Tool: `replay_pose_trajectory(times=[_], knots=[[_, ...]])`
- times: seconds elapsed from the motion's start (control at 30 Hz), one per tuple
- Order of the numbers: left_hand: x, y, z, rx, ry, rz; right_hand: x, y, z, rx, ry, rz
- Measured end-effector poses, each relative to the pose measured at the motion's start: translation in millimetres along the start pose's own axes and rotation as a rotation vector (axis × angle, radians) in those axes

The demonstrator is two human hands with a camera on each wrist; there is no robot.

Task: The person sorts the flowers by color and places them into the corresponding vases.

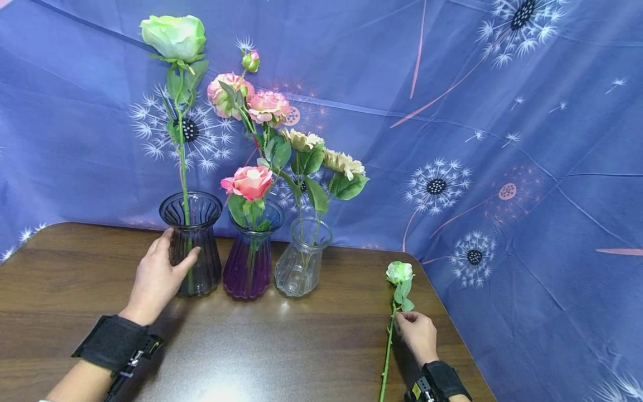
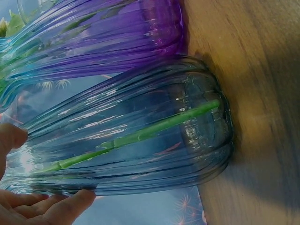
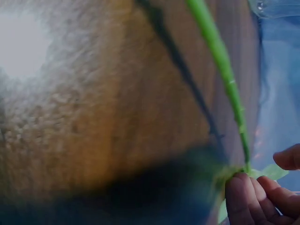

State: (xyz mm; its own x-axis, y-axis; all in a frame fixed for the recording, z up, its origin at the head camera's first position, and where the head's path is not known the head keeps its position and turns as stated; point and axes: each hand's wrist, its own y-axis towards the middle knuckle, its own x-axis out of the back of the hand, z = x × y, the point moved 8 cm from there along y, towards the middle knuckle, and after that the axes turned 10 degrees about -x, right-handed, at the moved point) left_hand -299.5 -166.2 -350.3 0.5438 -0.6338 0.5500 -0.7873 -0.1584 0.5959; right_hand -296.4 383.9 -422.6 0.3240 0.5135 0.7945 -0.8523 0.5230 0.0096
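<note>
My left hand [image 1: 157, 278] holds the dark grey glass vase [image 1: 208, 259] at the left of the row, thumb across its front and fingers along its left side. A tall pale green rose [image 1: 173, 38] stands in that vase; its green stem [image 2: 140, 134] shows through the ribbed glass in the left wrist view. Near the table's right edge, my right hand [image 1: 419, 338] pinches a smaller white-green rose [image 1: 400, 272] by its stem, just below the leaves. In the right wrist view the stem [image 3: 220, 56] runs up from the fingertips, above its shadow on the wood.
Beside the dark vase stand a purple glass vase [image 1: 246, 262] with pink flowers [image 1: 249, 183] and a clear glass vase [image 1: 303, 268] with cream flowers [image 1: 344, 163]. All are near the back of the brown wooden table [image 1: 281, 340], before a blue dandelion-print cloth [image 1: 372, 67].
</note>
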Motion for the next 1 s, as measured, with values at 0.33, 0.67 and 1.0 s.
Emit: replay_pose_trajectory(times=[0.33, 0.67, 1.0], knots=[[-2.0, -0.9, -0.2, -0.001, 0.007, 0.008, -14.8, 4.0, -15.2, -0.059, -0.027, 0.085], [-1.4, 0.3, -0.8, 0.0, 0.011, 0.007, -26.3, 10.9, -10.7, -0.088, -0.01, 0.15], [-1.1, 0.1, -1.1, 0.003, 0.017, 0.016, -29.9, 14.2, -10.9, -0.138, 0.1, 0.203]])
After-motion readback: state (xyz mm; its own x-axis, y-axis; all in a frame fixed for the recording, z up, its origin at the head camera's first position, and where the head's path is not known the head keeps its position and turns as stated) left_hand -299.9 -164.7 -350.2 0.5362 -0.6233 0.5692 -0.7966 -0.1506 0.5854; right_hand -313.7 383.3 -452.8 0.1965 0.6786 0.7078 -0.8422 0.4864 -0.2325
